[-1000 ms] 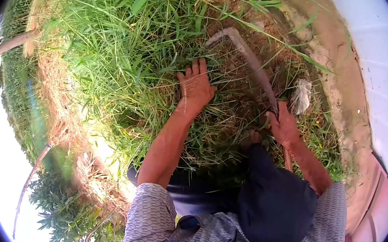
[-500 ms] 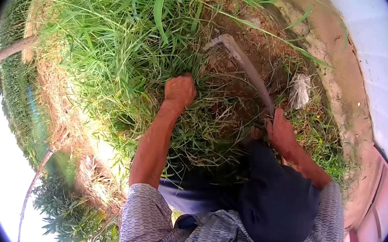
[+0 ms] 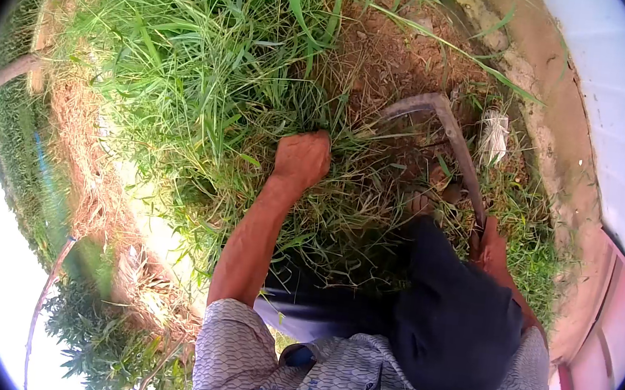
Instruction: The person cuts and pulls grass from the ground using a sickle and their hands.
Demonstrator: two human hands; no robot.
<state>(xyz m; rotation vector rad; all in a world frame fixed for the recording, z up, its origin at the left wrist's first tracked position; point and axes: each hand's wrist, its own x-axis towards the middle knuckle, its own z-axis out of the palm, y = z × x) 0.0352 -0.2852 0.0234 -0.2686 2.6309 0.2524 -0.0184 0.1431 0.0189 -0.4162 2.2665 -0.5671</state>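
My left hand (image 3: 303, 160) is closed around a bunch of green grass (image 3: 261, 104) at the middle of the view. In my right hand (image 3: 493, 246) is the handle of a sickle (image 3: 457, 142), its curved blade pointing left toward the grass beside my left fist. The blade tip lies close to some stems; whether it touches them I cannot tell. Cut or loose grass (image 3: 322, 242) lies below my left hand, against my dark trousers. Part of my foot (image 3: 421, 201) shows near the knee.
Bare reddish soil (image 3: 397, 58) lies beyond the sickle. A bundle of pale string-like material (image 3: 494, 137) rests on the ground at the right, near a concrete edge (image 3: 541, 152) and a white wall (image 3: 616, 99). Dry straw (image 3: 92, 170) and a thin branch (image 3: 46, 296) are at the left.
The sickle and my right hand have moved right and down, drawing the blade back toward me. My left hand keeps its hold on the grass, slightly shifted right in view.
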